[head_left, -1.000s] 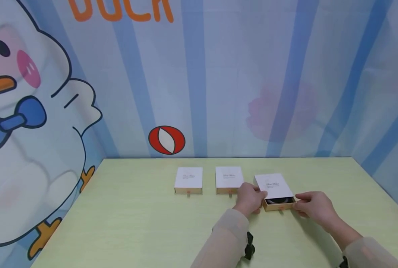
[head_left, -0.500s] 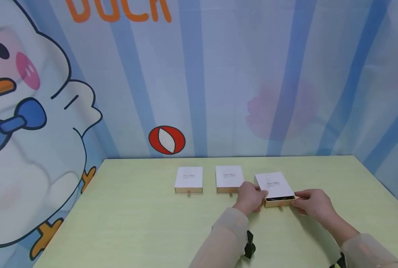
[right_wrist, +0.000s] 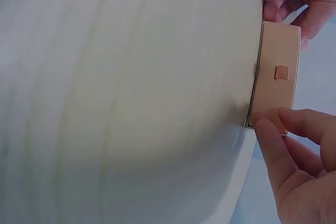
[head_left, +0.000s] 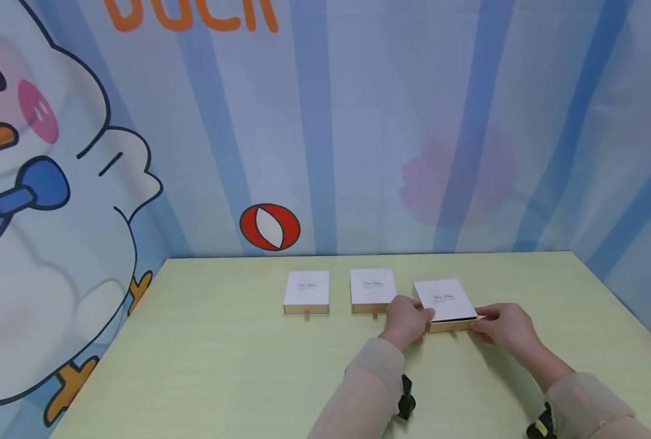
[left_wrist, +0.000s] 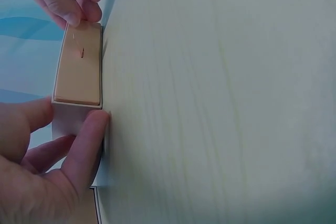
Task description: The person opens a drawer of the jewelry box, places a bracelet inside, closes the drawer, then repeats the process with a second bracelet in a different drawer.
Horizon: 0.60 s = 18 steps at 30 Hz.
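A white drawer box (head_left: 445,299) with small dark lettering lies on the table at the right of the head view, slightly turned. Its tan drawer front (right_wrist: 278,72), with a small ribbon tab, shows in the right wrist view; only a thin dark gap parts it from the white sleeve. My left hand (head_left: 406,320) grips the sleeve's left side, thumb near the top edge. At the right front corner, my right hand (head_left: 505,329) pinches the drawer's end between thumb and fingers. What lies inside the drawer is hidden.
Two similar white boxes stand left of it, a middle box (head_left: 372,289) close to my left hand and a left box (head_left: 306,291). The pale wooden table (head_left: 194,366) meets a blue striped backdrop (head_left: 358,122) printed with a duck.
My right hand has moved the drawer back into the sleeve, so the dark contents seen earlier are now covered. The left hand has stayed at the sleeve's left side.
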Tool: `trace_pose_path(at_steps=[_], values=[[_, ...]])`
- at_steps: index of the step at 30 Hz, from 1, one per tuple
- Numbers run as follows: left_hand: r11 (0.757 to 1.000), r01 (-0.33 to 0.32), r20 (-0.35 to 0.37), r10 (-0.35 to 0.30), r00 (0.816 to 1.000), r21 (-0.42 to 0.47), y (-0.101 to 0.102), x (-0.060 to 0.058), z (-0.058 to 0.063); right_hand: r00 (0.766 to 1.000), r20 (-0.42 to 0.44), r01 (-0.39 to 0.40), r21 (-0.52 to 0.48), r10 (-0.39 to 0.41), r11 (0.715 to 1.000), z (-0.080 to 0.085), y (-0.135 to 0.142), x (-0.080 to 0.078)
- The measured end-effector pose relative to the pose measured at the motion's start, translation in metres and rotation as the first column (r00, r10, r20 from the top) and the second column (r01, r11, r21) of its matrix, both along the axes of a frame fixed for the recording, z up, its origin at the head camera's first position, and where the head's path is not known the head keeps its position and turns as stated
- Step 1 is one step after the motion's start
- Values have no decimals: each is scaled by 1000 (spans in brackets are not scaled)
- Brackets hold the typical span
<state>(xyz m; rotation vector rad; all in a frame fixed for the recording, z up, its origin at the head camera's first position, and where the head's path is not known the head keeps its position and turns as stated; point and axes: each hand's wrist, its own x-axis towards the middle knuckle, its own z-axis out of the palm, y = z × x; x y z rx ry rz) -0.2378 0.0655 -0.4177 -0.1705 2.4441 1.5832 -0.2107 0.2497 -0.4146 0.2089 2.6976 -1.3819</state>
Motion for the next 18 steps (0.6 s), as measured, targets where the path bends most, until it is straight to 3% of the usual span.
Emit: trace_pose_path(at_steps=[11,18], values=[[999,30,-3,-30,1000,-11,-1,0,2,1000,-19,16,49,-15,999,-3,-1,-3],[995,43,-56,-49,997,-91,8,1,-1,999,-34,23,72,-21,997,-4,-4,-2]])
